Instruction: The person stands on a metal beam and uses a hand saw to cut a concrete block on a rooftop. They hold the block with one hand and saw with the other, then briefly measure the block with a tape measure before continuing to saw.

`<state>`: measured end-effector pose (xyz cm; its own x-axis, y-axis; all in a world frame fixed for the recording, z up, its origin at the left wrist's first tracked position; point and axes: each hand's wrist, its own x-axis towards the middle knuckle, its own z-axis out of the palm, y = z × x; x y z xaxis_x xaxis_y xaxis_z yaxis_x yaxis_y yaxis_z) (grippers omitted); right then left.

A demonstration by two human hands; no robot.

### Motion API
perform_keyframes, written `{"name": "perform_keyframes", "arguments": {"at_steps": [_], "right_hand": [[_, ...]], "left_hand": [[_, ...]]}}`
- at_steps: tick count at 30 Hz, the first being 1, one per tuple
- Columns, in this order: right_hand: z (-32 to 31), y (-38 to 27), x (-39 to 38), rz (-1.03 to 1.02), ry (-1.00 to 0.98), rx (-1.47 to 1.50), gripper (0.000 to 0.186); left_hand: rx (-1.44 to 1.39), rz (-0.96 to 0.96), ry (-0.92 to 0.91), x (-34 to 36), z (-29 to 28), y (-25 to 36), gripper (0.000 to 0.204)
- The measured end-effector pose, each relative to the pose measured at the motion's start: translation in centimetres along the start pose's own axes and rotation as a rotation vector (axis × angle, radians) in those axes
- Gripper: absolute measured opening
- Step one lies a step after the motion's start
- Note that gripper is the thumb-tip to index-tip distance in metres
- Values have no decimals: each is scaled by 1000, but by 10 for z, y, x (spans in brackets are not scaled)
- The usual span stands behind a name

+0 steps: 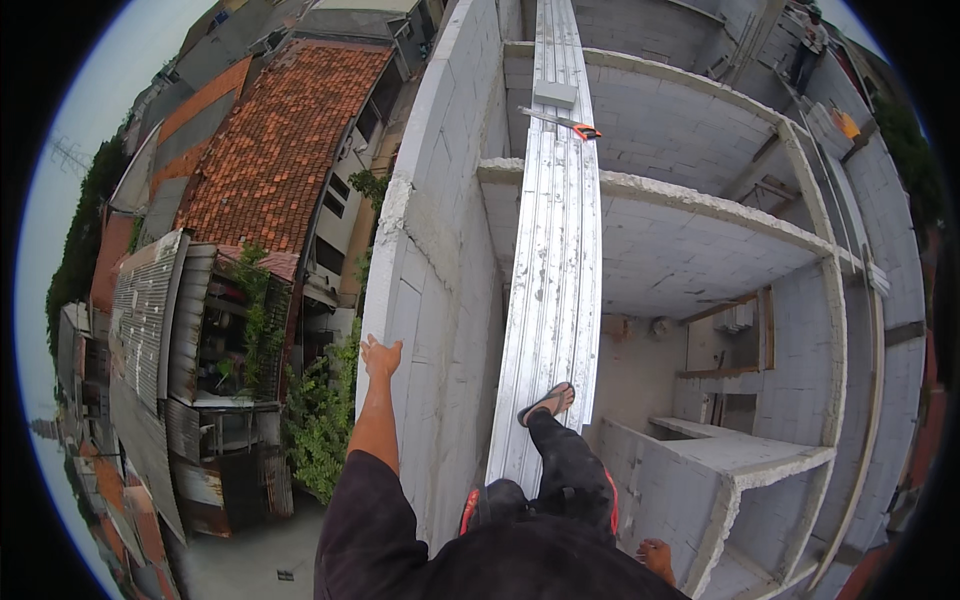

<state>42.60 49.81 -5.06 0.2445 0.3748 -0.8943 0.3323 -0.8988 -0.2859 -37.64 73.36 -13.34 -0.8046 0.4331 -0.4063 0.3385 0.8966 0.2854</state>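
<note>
My left hand [381, 356] rests on the top edge of a pale block wall [405, 290], fingers apart and holding nothing. Low at the right, my right hand [656, 558] hangs beside my hip, partly hidden by my body; its fingers are loosely bent, and nothing shows in them. One sandalled foot [552, 400] is planted on a long walkway of ribbed silvery metal panels [555, 260]. Farther along these panels lies a hand saw [565, 123] with an orange and black handle. Just beyond the saw sits a grey block [555, 94].
Open rooms with block walls drop away to the right, crossed by rough concrete beams [690, 195]. To the left, outside the wall, are a tiled roof [280, 140] and rusty metal roofing [150, 310] far below. Another person [808, 50] stands at the far right.
</note>
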Motion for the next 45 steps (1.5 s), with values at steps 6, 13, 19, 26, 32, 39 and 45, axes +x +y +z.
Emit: {"name": "perform_keyframes", "arguments": {"at_steps": [6, 13, 19, 26, 32, 39, 45], "right_hand": [[-14, -92, -7, 70, 2, 63, 35], [-64, -234, 47, -25, 59, -31, 34], [-46, -436, 112, -264, 67, -71, 35], [-5, -604, 168, -346, 2, -76, 38], [18, -669, 170, -244, -76, -30, 37], [41, -727, 197, -141, -83, 30, 32], [33, -793, 261, -80, -77, 12, 37]], "left_hand": [[82, -264, -210, 28, 30, 18, 121], [106, -312, -205, 16, 26, 51, 127], [19, -294, -231, 52, 18, 25, 128], [228, -550, -437, 67, -2, 60, 113], [68, -355, 327, 151, -40, 246, 67], [-80, 140, 360, 342, -78, 491, 80], [-9, 195, 161, 465, -79, 615, 98]]}}
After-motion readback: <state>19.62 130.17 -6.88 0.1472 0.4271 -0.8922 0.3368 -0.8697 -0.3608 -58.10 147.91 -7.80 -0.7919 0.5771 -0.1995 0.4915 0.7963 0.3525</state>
